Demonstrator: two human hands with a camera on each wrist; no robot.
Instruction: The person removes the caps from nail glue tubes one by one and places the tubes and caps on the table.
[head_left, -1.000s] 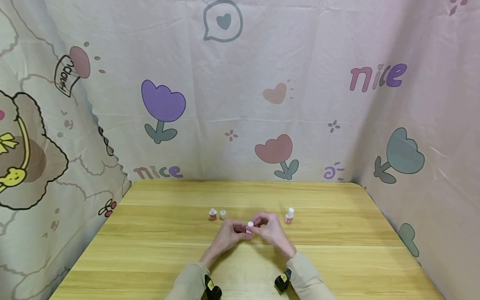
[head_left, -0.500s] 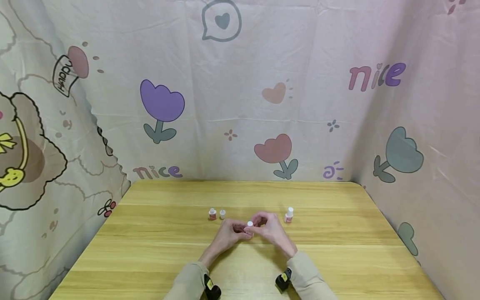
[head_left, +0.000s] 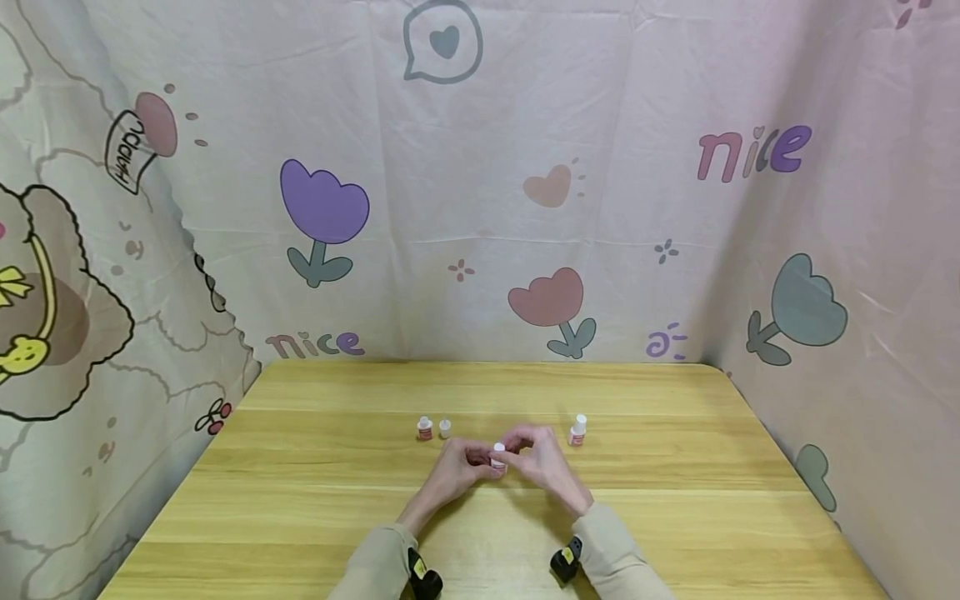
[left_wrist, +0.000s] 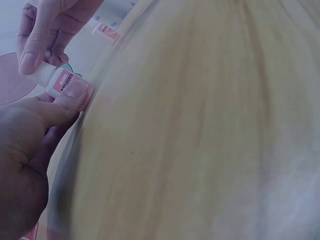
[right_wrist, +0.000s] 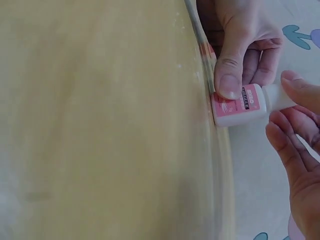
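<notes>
A small white bottle with a pink label stands on the table between both hands. My left hand grips its body between thumb and fingers, with the thumb over the label. At the white cap on top, my right hand pinches with thumb and fingers; the cap sits on the bottle. How tightly it is seated cannot be seen. Part of the label is hidden by the left thumb in both wrist views.
Behind the left hand stands a similar bottle, its top narrower, beside a small white piece that looks like a cap or nozzle. Beyond the right hand is another bottle with a tall white cap. A printed curtain hangs behind the wooden table.
The right thumb shifts slightly at the cap, going a little left and then back. The left hand and the bottle stay in place.
</notes>
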